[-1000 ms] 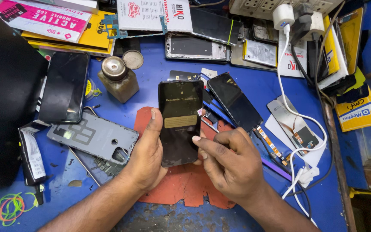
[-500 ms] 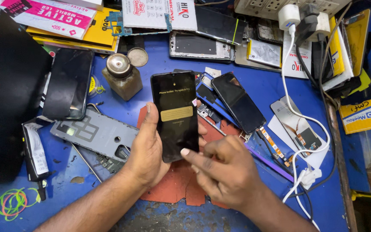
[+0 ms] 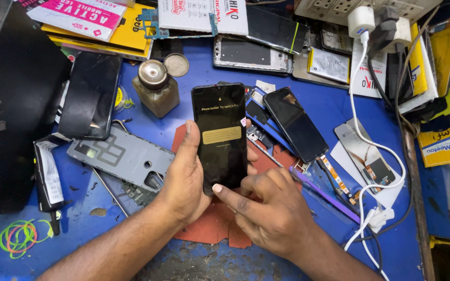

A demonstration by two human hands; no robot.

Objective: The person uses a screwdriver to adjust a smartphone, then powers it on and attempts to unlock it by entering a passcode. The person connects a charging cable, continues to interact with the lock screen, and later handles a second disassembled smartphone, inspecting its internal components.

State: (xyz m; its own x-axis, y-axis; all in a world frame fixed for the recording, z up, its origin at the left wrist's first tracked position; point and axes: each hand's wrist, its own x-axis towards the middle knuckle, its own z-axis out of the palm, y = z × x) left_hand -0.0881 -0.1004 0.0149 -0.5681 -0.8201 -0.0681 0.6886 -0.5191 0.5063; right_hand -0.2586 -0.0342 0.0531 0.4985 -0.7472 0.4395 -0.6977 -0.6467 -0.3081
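Observation:
My left hand (image 3: 183,177) grips a black smartphone (image 3: 220,136) from its left side, thumb along the edge, screen facing me. The dark screen is lit, with a tan bar across the middle and small white text above it. My right hand (image 3: 272,211) is under and beside the phone's lower end, its thumb tip touching the bottom of the screen. Both hands hover over a red-brown mat (image 3: 212,229) on the blue bench (image 3: 329,106).
A grey phone back cover (image 3: 121,156), another black phone (image 3: 90,94) and a small glass bottle (image 3: 154,88) lie at the left. A third phone (image 3: 295,124), a purple pry tool (image 3: 324,192), flex parts and a white charger cable (image 3: 376,151) lie at the right. Boxes and packages line the far edge.
The phone has been raised and tilted toward me, so its lit screen now faces the camera more squarely. My right thumb has slid down to the screen's bottom edge.

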